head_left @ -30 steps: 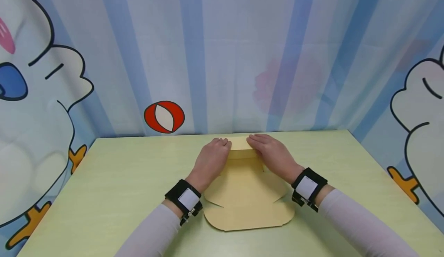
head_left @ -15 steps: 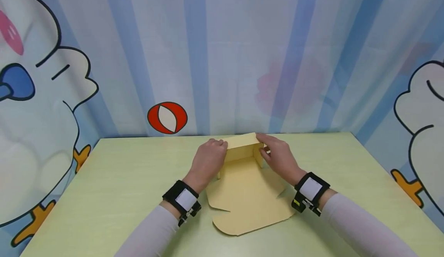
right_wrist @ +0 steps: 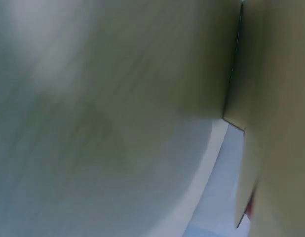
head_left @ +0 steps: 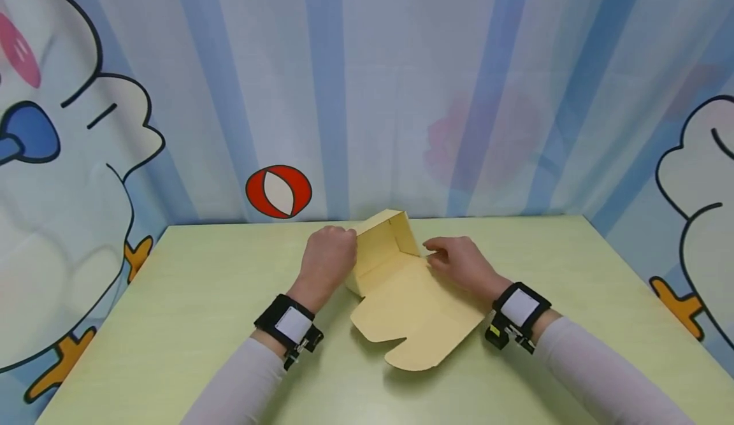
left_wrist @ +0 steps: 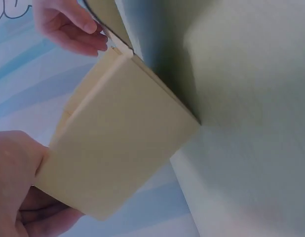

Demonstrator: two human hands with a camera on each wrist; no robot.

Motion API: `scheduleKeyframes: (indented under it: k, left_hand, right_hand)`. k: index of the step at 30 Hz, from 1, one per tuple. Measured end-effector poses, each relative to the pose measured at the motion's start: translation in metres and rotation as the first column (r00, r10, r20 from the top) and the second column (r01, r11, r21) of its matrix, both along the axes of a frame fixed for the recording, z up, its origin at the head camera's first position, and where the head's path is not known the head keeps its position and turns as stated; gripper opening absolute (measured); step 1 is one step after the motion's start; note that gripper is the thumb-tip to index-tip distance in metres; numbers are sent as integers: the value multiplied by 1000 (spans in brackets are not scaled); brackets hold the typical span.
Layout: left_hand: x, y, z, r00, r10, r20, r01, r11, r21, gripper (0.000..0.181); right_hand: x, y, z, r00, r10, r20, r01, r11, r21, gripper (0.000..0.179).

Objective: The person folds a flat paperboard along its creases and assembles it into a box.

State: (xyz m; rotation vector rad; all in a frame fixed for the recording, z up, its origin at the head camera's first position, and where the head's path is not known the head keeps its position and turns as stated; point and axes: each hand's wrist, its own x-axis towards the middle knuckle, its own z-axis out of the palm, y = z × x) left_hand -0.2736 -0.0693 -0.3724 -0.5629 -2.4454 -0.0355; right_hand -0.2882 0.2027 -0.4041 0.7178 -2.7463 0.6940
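A pale yellow cardboard piece [head_left: 413, 304], partly folded into a box end with raised walls, stands tilted and turned at the middle of the table. My left hand [head_left: 329, 256] grips its raised left wall; the left wrist view shows thumb and fingers on either side of the cardboard panel [left_wrist: 118, 133]. Beside the cardboard's right edge is my right hand [head_left: 461, 269], its fingers loosely bent and pinching nothing that I can see. Whether it touches the edge I cannot tell. Blurred cardboard [right_wrist: 281, 123] fills the right side of the right wrist view, where my right hand is hidden.
The light green table [head_left: 218, 297] ends at a striped blue-and-white curtain [head_left: 367, 93] along the back. Cartoon figures and a red ball are printed on the curtain. Each wrist wears a black band [head_left: 522, 310] with a small camera.
The cardboard has turned counterclockwise, its front flap swinging right and lifting off the table. My right hand has let go of the top corner and moved lower; my left hand has shifted slightly left.
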Motion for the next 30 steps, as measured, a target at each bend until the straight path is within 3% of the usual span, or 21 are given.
scheduleKeyframes:
  k: [5, 8, 11, 14, 18, 22, 24, 30]
  left_hand:
    - [-4, -12, -1, 994, 69, 80, -72, 997, 42, 43]
    - [-6, -19, -3, 977, 115, 182, -136, 985, 106, 43]
    - [-5, -26, -5, 940, 132, 313, -203, 957, 207, 38]
    - [-3, -32, -9, 894, 126, 430, -262, 925, 274, 34]
    - [3, -37, -15, 832, 114, 543, -315, 903, 293, 30]
    - [8, -39, -18, 785, 105, 611, -344, 894, 288, 26]
    - [10, -39, -19, 776, 96, 624, -350, 888, 299, 25]
    - [16, -36, -21, 774, 49, 631, -327, 885, 332, 25]
  right_hand:
    - [0, 4, 9, 998, 19, -62, -16, 999, 39, 20]
    - [-1, 7, 16, 997, 14, -74, -10, 999, 50, 17]
    - [-1, 9, 21, 998, -1, -69, 4, 999, 46, 17]
    - [-3, 11, 25, 996, -17, -85, 20, 999, 27, 18]
    - [-5, 15, 26, 991, -64, -118, 61, 998, -33, 19]
    - [-3, 19, 28, 991, -126, -44, 118, 983, -143, 24]
    - [-1, 20, 30, 990, -141, 19, 142, 969, -201, 27]
    - [0, 21, 39, 974, -176, 144, 211, 934, -288, 32]
